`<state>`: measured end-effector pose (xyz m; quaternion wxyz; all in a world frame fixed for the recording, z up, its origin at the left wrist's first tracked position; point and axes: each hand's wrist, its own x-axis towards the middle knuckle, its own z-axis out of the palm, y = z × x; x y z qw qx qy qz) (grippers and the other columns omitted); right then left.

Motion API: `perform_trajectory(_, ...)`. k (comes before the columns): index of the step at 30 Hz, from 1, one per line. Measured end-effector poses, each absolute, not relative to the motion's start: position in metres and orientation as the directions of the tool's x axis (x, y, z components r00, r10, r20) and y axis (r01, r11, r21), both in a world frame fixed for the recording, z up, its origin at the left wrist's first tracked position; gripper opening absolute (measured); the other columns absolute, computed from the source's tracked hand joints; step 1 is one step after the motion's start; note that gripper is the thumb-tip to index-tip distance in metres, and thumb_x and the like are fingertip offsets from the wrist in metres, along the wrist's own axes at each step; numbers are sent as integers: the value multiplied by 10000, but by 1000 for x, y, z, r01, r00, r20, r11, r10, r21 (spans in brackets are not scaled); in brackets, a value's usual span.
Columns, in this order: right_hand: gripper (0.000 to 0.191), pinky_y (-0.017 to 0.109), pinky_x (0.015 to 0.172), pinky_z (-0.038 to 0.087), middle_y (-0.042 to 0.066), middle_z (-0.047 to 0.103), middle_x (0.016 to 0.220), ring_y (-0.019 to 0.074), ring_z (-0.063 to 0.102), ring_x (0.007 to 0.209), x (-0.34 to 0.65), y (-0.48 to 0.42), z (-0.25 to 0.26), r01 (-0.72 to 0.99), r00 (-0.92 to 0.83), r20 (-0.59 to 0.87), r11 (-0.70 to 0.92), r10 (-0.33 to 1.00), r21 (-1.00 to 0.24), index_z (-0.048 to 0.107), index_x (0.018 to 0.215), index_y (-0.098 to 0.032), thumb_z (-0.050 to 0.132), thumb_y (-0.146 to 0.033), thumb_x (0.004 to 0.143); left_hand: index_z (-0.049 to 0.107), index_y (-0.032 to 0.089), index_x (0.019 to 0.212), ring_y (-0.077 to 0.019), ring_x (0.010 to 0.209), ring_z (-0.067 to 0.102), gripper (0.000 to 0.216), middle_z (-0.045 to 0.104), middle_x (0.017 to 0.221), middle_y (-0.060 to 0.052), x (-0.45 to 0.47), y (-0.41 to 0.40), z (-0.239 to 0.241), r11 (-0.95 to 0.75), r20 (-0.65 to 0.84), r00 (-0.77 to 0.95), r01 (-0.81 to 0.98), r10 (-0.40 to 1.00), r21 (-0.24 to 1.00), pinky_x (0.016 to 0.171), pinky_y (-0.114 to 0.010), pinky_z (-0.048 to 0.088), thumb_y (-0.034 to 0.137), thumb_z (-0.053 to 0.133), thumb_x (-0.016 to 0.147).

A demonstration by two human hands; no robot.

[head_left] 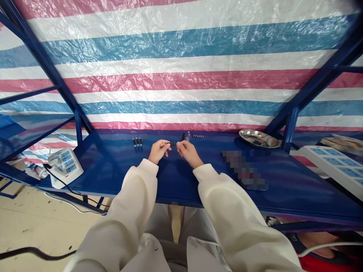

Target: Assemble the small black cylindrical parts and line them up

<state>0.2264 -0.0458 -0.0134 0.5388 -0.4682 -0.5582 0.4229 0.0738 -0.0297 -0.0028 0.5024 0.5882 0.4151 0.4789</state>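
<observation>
Left hand: on my feed the left hand (159, 150) is nearly closed, thumb and fingertips pinching one end of a dark stick.
Right hand: I see the right hand (188, 152) pinched too, thumb and finger on the stick's other end; I cannot tell whether a separate small piece sits in that grip.
Dark stick: the dark stick (172, 144) lies level between the two hands, over the blue table (178, 173).
Small tubes: three small tubes (137, 142), dark with pale lower ends, stand in a row left of the left hand.
Behind the right hand: I make out a black piece (183, 136) and a clear piece (188, 134), with a row of small metal bits (197, 136) just right of them.
Dish: a shiny oval dish (259, 139) rests well to the right of the right hand.
Blurred item: nearer than the dish, right of the right hand, a pixelated item (244, 170) that I cannot identify.
</observation>
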Motion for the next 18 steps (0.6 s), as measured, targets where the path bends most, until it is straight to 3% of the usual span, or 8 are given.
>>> perform_trajectory(9, 444, 234, 396, 310, -45, 479, 524, 75, 378, 392, 226, -46, -12, 38, 12, 197, 197, 980, -980, 455, 644, -221, 545, -654, 685, 539, 165, 782, -40, 351, 445, 219, 549, 589, 43, 72, -29, -6, -315, 280, 218, 146, 935, 938, 384, -176, 336, 383, 559, 801)
perform_trajectory(18, 434, 235, 401, 304, -44, 485, 525, 78, 380, 397, 226, -44, -15, 22, -2, 204, 204, 979, -979, 463, 652, -219, 552, -641, 699, 471, 189, 640, -81, 481, 374, 342, 415, 565, 36, 74, -30, -9, -394, 360, 165, 275, 918, 877, 488, -206, 318, 469, 501, 834)
